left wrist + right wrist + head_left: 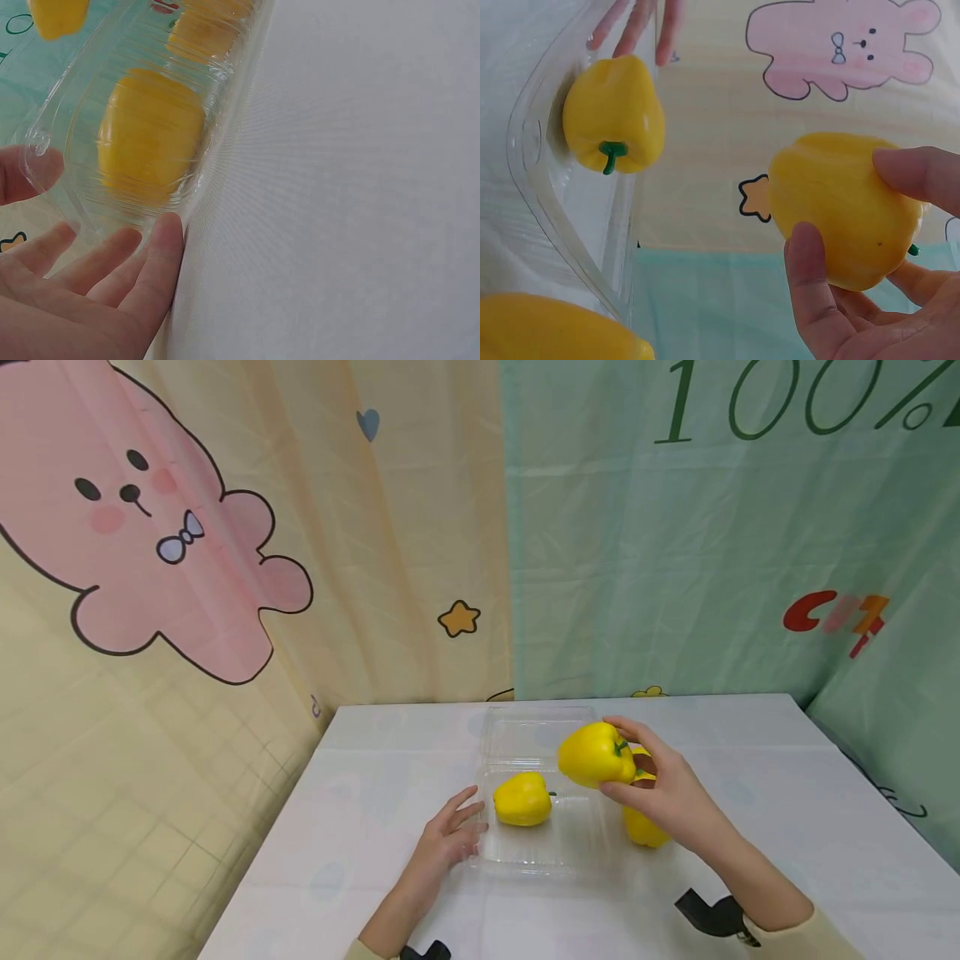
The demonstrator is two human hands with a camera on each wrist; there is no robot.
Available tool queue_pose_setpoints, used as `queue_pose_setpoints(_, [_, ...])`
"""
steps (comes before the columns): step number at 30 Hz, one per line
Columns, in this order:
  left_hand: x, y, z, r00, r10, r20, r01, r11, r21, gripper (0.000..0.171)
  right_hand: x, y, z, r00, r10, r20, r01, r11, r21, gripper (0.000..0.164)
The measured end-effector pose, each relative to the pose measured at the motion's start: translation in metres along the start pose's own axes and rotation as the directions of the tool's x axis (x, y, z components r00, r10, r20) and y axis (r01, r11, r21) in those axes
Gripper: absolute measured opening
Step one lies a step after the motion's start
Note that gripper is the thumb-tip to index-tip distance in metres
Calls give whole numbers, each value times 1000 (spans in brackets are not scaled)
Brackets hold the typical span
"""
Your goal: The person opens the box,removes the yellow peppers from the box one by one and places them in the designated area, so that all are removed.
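In the head view, my right hand (667,781) grips a yellow bell pepper (592,755) between thumb and fingers, raised above a clear plastic box (577,843). The right wrist view shows this held bell pepper (840,202) with its green stem partly hidden. A second yellow bell pepper (522,799) lies on its side within the box, stem to the right. My left hand (442,847) touches the box's left edge with extended fingers; through the plastic wall, the pepper inside (150,135) shows in the left wrist view.
More yellow pepper surface (645,828) shows right of the box, partly covered by my right hand; how many peppers are there I cannot tell. The clear lid (536,727) lies folded back behind the box on a white table (360,793). Printed curtains (420,527) stand beyond.
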State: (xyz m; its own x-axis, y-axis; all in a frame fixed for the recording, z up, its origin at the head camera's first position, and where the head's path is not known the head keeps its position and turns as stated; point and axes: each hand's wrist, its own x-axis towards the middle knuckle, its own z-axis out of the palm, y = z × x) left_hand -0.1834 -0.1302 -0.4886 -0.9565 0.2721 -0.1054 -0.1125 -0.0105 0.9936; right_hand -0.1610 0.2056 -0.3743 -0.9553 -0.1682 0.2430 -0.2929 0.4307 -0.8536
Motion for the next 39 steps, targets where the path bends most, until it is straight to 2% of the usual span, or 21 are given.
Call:
queue_pose_setpoints(25, [-2,3,1,1000,-6,3,6,1000,-7,63,10,22,-42,993,-26,-111,8,987,-159,82])
queue_pose_setpoints(39, [-3,5,2,1000,-14,-1,14,1000,5,62,12,33,-59,986,-89,-144,53,970,-238,83])
